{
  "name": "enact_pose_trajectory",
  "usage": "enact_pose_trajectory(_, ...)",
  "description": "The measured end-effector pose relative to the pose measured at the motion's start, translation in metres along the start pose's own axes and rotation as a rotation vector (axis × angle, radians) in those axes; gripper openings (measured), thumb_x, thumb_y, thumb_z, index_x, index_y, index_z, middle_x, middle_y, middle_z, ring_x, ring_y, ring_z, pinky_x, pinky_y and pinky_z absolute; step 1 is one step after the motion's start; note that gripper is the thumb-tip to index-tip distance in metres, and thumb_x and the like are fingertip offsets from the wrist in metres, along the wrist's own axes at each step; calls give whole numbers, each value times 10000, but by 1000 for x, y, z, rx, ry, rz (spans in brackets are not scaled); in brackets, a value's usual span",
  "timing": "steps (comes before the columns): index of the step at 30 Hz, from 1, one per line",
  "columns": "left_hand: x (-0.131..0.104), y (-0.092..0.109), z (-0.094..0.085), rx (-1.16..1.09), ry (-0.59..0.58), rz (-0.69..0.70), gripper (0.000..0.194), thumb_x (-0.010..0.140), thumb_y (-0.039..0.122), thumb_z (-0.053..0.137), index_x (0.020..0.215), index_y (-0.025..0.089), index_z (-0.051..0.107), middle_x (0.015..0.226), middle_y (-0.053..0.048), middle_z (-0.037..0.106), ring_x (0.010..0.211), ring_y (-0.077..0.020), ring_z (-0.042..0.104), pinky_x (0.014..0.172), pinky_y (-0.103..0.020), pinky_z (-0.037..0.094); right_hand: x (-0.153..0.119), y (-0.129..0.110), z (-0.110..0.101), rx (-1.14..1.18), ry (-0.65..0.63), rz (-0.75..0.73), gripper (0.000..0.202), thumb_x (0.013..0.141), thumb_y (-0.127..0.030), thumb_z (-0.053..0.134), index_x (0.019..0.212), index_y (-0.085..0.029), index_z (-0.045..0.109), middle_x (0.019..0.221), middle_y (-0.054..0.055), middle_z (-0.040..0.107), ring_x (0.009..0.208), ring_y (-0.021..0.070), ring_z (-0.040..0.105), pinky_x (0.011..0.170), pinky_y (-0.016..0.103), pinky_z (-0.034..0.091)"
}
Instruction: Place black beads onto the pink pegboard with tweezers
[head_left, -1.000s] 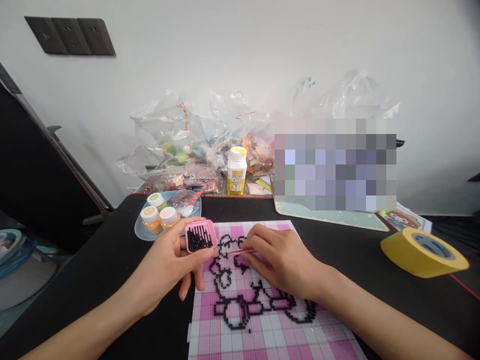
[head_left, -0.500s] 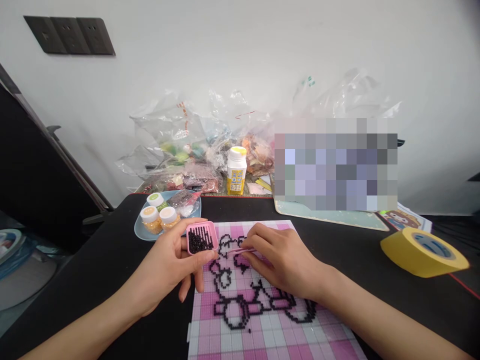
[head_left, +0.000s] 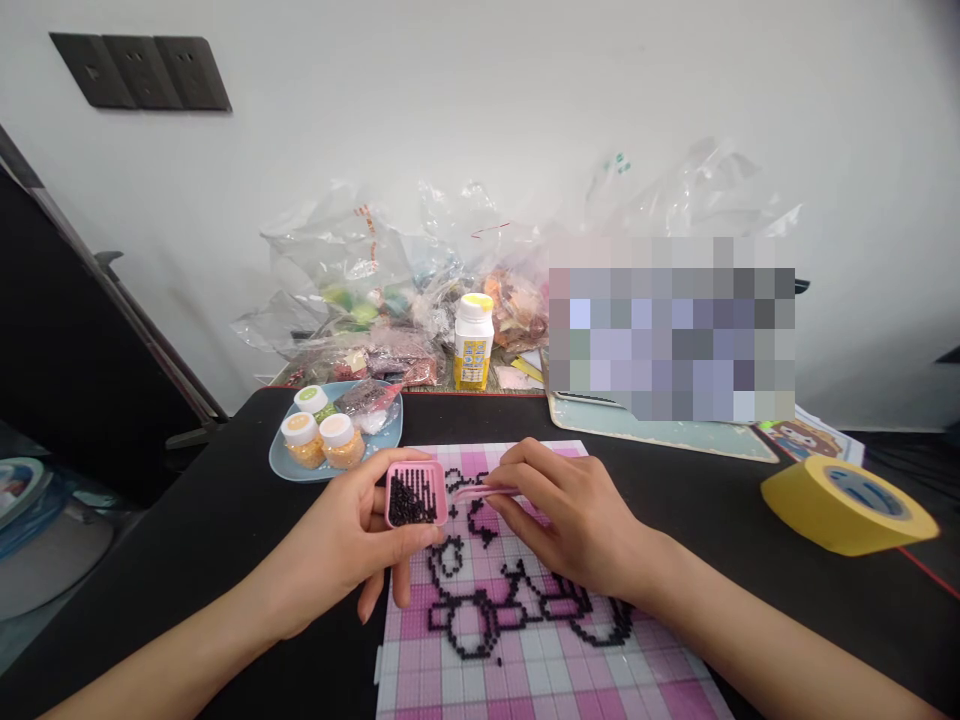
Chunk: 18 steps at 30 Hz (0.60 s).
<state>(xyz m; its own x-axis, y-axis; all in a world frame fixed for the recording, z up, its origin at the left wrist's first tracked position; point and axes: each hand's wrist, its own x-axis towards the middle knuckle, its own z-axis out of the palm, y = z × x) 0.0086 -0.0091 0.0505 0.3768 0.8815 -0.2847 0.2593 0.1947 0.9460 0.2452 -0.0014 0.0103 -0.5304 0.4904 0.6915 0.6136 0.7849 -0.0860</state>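
My left hand [head_left: 341,545] grips a small pink tray [head_left: 440,490] over the pegboard's upper left part. Black beads [head_left: 409,500] lie in it, some lined up in its grooves, others heaped at the lower left. Pink tweezers [head_left: 480,491] are pinched in my right hand [head_left: 566,505], their tips pointing left beside the tray's right edge. Whether the tips hold a bead is too small to tell. Beneath both hands lies a pink and white checked pegboard [head_left: 517,690], which carries an outline of black beads [head_left: 472,655]; my right hand covers part of it.
On the left, a blue plate [head_left: 283,462] holds lidded jars [head_left: 343,445] and a bead bag. A white and yellow bottle [head_left: 473,345] stands in front of plastic bags [head_left: 337,255]. Yellow tape [head_left: 810,510] rests at the right, near a pale green board [head_left: 675,436].
The pink tray in my left hand has moved right and slightly down, closer to the tweezers. My right hand has shifted slightly, and the tweezer tips now sit a little higher.
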Motion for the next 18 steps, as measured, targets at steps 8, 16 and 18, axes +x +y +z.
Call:
enact_pose_trajectory(8, -1, -1, -1, -17, -88, -29, 594, 801, 311, 781, 1313, 217, 494, 753, 32, 711, 467, -111, 673, 316, -97, 432, 0, -1, 0, 11, 17, -31, 157, 1040, -219, 465, 1006, -152, 603, 858, 49, 657, 679, 135, 609, 481, 241, 406)
enact_pose_trajectory(16, -1, 0, 0, -8, -91, -40, 636, 789, 292, 784, 1337, 207, 472, 711, 27, 724, 437, -101, 641, 322, -101, 433, 0, -2, 1, 41, -14, -33, 165, 1049, -221, 448, 1029, -159, 600, 881, 56, 656, 707, 134, 613, 528, 239, 462)
enact_pose_trajectory(18, -1, -1, 0, -2, -93, -41, 647, 787, 291, 783, 1344, 205, 465, 715, 19, 733, 439, -105, 642, 321, -104, 432, 0, -2, 1, 47, -23, -33, 157, 1045, -215, 456, 1035, -155, 602, 883, 57, 655, 706, 136, 611, 531, 242, 472)
